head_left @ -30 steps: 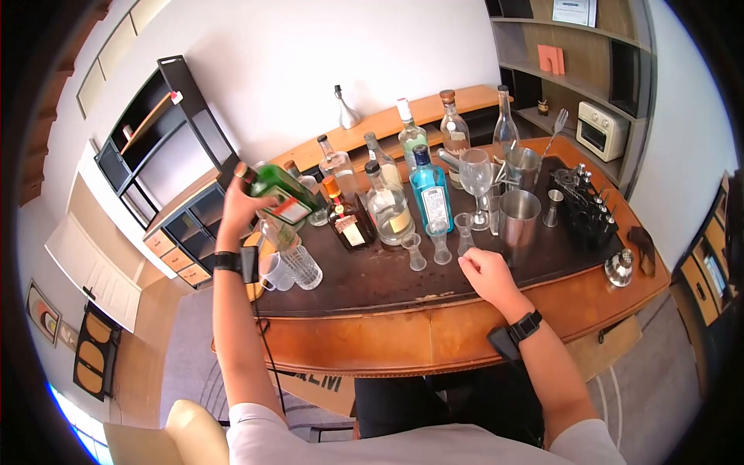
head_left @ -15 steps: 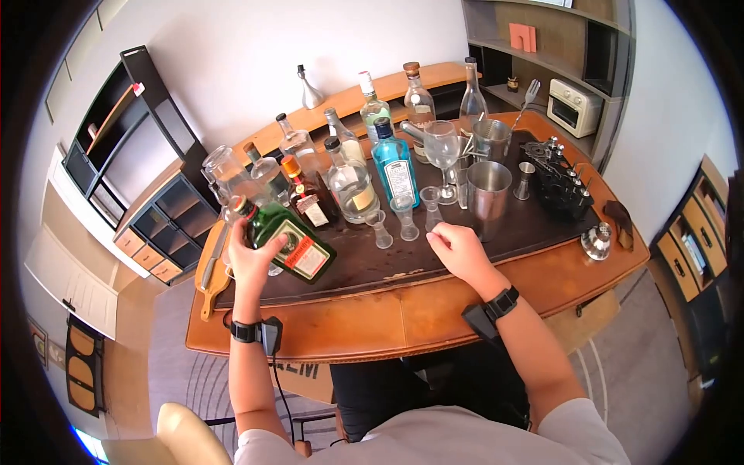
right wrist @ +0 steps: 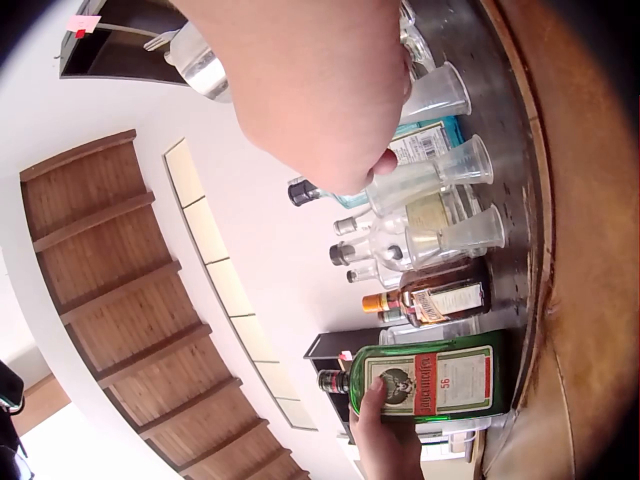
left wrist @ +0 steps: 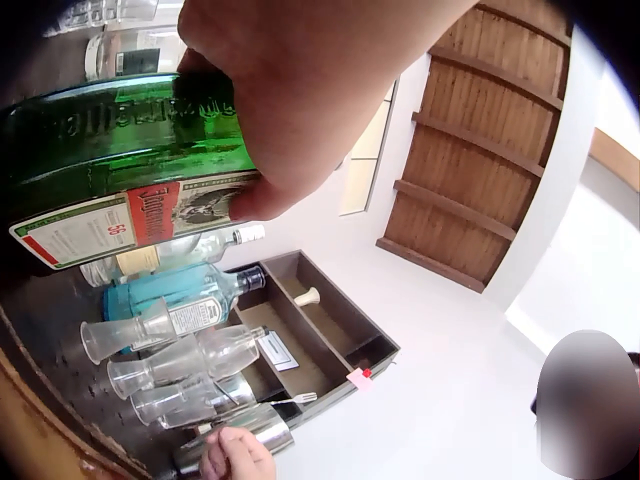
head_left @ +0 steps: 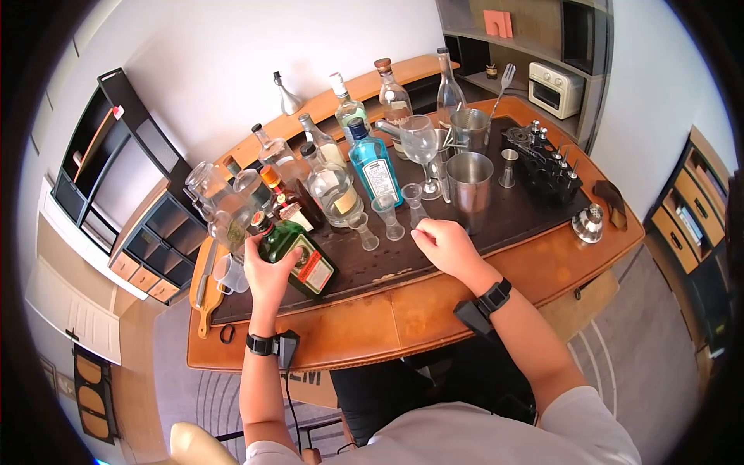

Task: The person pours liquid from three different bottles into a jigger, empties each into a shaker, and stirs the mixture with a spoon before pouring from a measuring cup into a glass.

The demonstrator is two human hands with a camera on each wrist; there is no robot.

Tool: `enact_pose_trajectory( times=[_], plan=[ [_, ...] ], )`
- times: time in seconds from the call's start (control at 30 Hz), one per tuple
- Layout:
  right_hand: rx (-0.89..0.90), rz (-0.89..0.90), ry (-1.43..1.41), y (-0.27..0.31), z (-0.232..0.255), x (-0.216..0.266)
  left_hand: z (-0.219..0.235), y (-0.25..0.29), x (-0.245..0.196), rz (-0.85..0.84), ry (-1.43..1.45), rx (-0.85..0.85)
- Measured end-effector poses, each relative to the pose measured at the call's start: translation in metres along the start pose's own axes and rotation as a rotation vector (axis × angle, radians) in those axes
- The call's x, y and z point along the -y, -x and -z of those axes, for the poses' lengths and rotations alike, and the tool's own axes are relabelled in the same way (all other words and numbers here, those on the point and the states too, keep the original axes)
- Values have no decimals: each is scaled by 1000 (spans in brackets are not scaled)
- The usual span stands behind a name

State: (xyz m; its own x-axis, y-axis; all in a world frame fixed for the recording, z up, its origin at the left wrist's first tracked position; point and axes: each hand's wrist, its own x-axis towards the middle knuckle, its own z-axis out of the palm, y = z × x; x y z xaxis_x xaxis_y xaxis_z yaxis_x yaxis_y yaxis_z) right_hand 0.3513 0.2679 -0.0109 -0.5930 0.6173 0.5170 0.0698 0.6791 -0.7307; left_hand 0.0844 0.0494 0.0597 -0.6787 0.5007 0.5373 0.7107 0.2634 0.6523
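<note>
My left hand (head_left: 270,271) grips a green liqueur bottle (head_left: 316,273) by its upper body, thumb across the label. The bottle is capped and leans slightly in the head view; its base is low at the dark mat's front left, as the right wrist view shows. My right hand (head_left: 449,246) is low at the front of the mat with loosely curled fingers, nothing visible in it. Close by it stand three small hourglass-shaped glasses, the nearest glass (head_left: 414,205) just behind the fingertips. A steel shaker cup (head_left: 470,182) is behind that hand.
Behind the green bottle stand an orange-capped brown bottle (head_left: 291,198), a blue bottle (head_left: 375,167) and several clear bottles. A stemmed glass (head_left: 419,139) is near the shaker. At left lie a knife (head_left: 205,275) and wooden board (head_left: 206,316); at right is a black tool rack (head_left: 546,167).
My left hand has brought the green bottle from the far left, down and toward the mat's front, turning it from strongly tilted to nearly upright. The right hand stays by the small glasses.
</note>
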Motion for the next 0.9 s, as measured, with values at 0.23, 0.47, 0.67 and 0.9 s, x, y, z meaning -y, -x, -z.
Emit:
enact_pose_trajectory(
  times=[0.23,0.47,0.67,0.9],
  plan=[
    [-30,6,-1,0,2,2,-24,10,-37,-8,-1,78],
    [-141,67,-31,0,0,-2,-57,9,-57,-58,85,133],
    [-203,110,-96,0,2,0,-76,9,-80,-55,42,162],
    [-289,166,-122,1,5,5,-96,13,-98,-109,57,150]
  ],
)
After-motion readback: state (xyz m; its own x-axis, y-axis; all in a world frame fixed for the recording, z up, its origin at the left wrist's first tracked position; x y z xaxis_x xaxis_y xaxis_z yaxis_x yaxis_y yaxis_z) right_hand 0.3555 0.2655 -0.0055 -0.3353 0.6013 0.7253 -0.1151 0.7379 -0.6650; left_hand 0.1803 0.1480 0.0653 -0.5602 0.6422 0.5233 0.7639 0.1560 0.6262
